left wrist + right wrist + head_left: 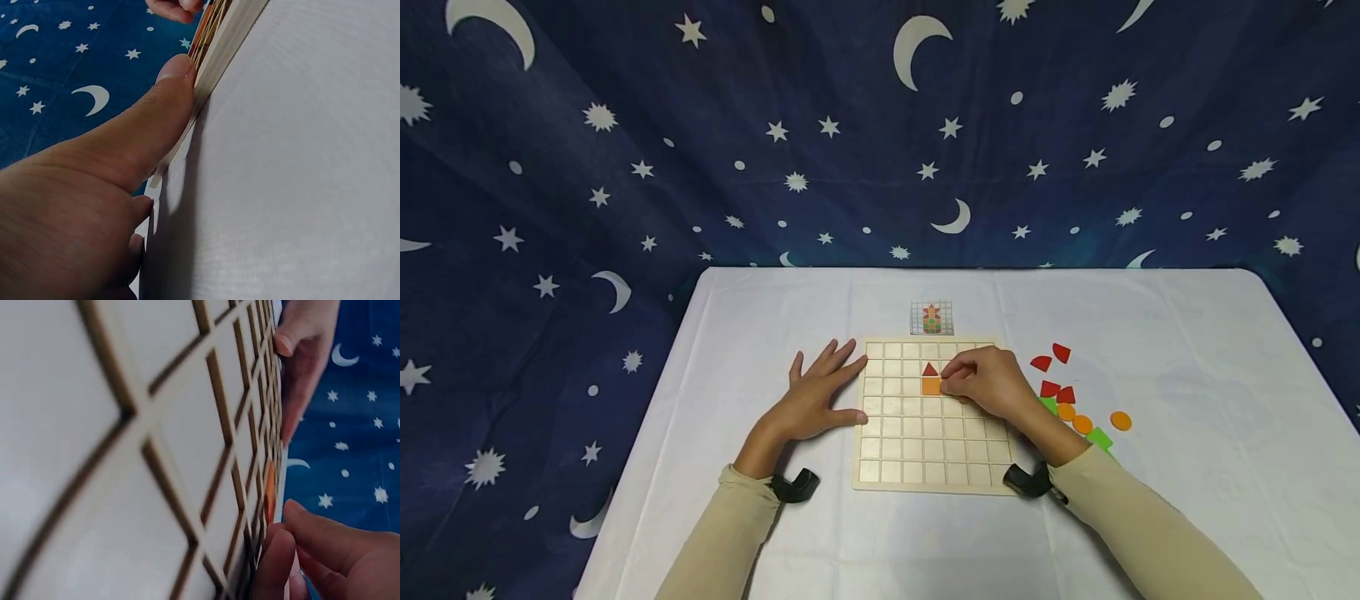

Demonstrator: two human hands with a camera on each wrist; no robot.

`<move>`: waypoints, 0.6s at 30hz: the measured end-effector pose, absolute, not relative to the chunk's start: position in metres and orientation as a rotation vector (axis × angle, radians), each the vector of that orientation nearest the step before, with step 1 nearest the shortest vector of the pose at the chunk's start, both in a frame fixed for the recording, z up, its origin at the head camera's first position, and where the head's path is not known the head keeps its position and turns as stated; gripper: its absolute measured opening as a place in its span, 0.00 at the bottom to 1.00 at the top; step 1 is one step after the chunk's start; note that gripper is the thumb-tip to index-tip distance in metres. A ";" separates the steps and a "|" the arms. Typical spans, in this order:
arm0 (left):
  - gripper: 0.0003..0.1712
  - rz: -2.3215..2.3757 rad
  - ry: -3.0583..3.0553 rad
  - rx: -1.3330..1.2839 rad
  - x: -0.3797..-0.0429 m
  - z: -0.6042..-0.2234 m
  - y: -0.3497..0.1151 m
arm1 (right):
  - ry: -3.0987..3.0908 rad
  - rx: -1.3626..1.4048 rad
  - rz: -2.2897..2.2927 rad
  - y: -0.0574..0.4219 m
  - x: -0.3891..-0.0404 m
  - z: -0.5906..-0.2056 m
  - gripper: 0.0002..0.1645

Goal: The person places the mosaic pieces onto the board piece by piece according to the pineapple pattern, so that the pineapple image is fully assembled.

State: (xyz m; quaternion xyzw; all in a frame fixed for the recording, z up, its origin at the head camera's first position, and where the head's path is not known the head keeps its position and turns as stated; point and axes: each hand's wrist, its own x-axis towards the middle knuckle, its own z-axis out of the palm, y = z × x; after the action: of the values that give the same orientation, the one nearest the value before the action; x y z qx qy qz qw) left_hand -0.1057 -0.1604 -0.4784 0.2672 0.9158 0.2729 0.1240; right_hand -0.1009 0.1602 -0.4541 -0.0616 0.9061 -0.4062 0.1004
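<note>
The person's left hand (814,400) comes in from the lower left, palm down, with its forearm slanting up toward the pale gridded board (933,450). Its thumb and index finger are straight and set well apart, their tips meeting the board's left edge, while the other fingers fan out over the white surface (790,308) beyond. The left wrist view shows the thumb lying along the board's rim; the left grip is spread wide and encloses nothing. The right hand (992,379) reaches in from the lower right, its forearm crossing the board's right side, wrist bent so the knuckles arch above the grid and the fingers point left. Its grip is narrow: thumb and curled fingertips come together at the right edge of an orange square (931,386), pinching it there. How firmly it is held, and whether it lies fully flat, cannot be told. The orange square sits at the fourth column from the left, third row from the top, and a red triangle (930,370) occupies the cell directly above it. A small card (916,327) printed with a coloured grid pattern lies just past the board's far edge. Right of the board, near the right forearm, are loose red rounded pieces (1061,353), orange discs (1121,421) and green pieces (1099,438). Both arms wear beige sleeves (715,533), and a black device (796,486) shows at each wrist.
</note>
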 end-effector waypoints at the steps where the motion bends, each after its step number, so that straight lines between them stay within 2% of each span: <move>1: 0.54 0.797 2.670 0.782 -0.106 -0.479 -0.161 | 2.681 -0.170 -1.204 0.164 -0.101 -0.453 0.04; 8: 0.54 0.806 2.669 0.787 -0.106 -0.479 -0.161 | 2.780 -0.055 -1.120 0.204 -0.106 -0.439 0.10; 18: 0.54 0.802 2.665 0.778 -0.106 -0.479 -0.161 | 2.870 -0.162 -0.781 0.276 -0.115 -0.431 0.12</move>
State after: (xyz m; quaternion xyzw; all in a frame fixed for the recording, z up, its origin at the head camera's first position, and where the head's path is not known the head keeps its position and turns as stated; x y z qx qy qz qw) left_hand -0.1061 -0.1609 -0.4791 0.2670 0.9149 0.2754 0.1257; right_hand -0.1147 0.2761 -0.4308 -0.0543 0.9603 -0.2612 0.0814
